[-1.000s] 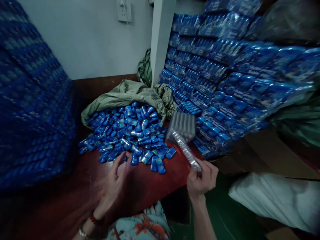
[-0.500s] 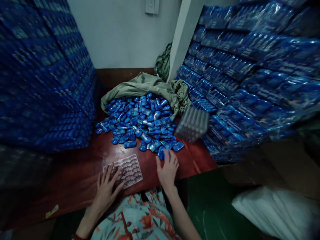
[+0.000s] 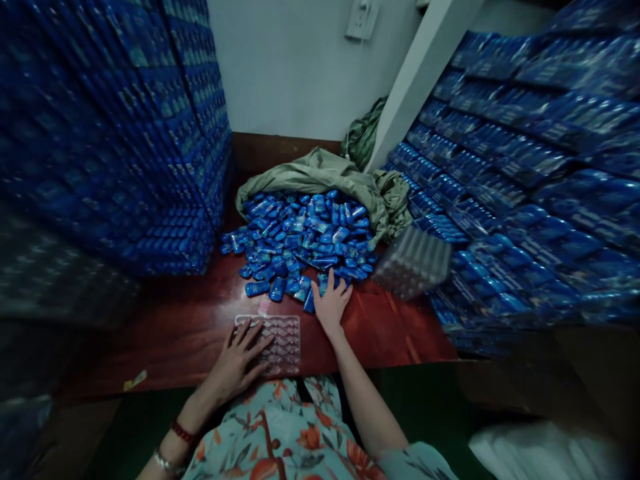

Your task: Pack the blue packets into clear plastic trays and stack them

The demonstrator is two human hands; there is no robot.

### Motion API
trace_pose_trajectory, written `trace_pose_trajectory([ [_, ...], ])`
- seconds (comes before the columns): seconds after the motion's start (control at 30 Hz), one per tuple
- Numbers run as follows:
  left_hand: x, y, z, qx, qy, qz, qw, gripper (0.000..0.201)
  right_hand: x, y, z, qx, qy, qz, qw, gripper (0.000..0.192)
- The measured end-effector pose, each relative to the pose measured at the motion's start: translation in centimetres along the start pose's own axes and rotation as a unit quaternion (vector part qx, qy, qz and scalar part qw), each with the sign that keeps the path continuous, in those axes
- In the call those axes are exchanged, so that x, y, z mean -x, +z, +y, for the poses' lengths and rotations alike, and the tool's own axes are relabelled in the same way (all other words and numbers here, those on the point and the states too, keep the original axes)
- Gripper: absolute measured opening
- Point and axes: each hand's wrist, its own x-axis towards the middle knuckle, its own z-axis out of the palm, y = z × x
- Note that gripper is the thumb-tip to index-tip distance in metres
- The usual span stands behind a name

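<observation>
A: We record hand pose first. The left hand lies palm down, fingers spread, on the clear blister tray at the near edge of the red-brown table. The right hand is extended forward, fingers splayed, onto the front of the heap of blue packets.

B: Change from half a second ago?

A: We note the right hand has advanced slightly into the heap; the left remains on the tray.

B: Grip state?

A: Both hands are flat and unclenched. The left presses the tray. The right touches loose packets; we cannot tell whether it grasps one.
</observation>
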Motion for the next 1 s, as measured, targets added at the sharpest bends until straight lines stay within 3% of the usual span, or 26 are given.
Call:
trace_pose_trajectory([
  [0.13,-1.0,-0.1,0.6,0.032,0.004,-0.004,0.999,0.053,-1.9,1.3,-2.2,0.000,0.022,0.003,1.000,0.074],
  [0.27,-1.7,-0.3,1.0,0.076,-0.003,0.002,0.997,0.057,-3.0,1.5,-2.9,-0.040,0.049,-0.035,0.997,0.072],
  [0.4,-1.8,-0.4,0.4,0.143,-0.070,0.098,0.982,0.048,-2.5,0.7,-1.8,-0.074,0.031,-0.077,0.994,0.063],
  [0.47,-2.4,-1.0,-0.5,0.184,-0.113,0.162,0.963,0.036,-2.0,-0.3,-0.9,-0.064,-0.011,-0.109,0.992,0.059],
  [0.53,-3.6,-1.9,-1.4,0.203,-0.136,0.184,0.952,0.029,-1.7,-1.6,-0.3,-0.032,-0.062,-0.157,0.985,0.056],
  [0.67,-8.0,-3.8,-2.3,0.099,-0.130,0.080,0.983,0.026,-1.6,-4.7,-0.2,0.049,-0.117,-0.232,0.964,0.048],
  [0.77,-11.1,-4.1,-1.8,0.007,-0.143,-0.003,0.990,0.042,-2.0,-6.3,-1.3,0.067,-0.108,-0.215,0.968,0.036],
  [0.87,-12.7,-3.7,-1.3,-0.017,-0.155,-0.039,0.987,0.048,-2.8,-6.1,-3.0,0.038,-0.125,-0.187,0.974,0.032],
  [1.0,-12.3,-2.9,-2.5,0.029,-0.139,-0.030,0.989,0.047,-3.7,-4.6,-5.3,0.012,-0.200,-0.237,0.951,0.039],
])
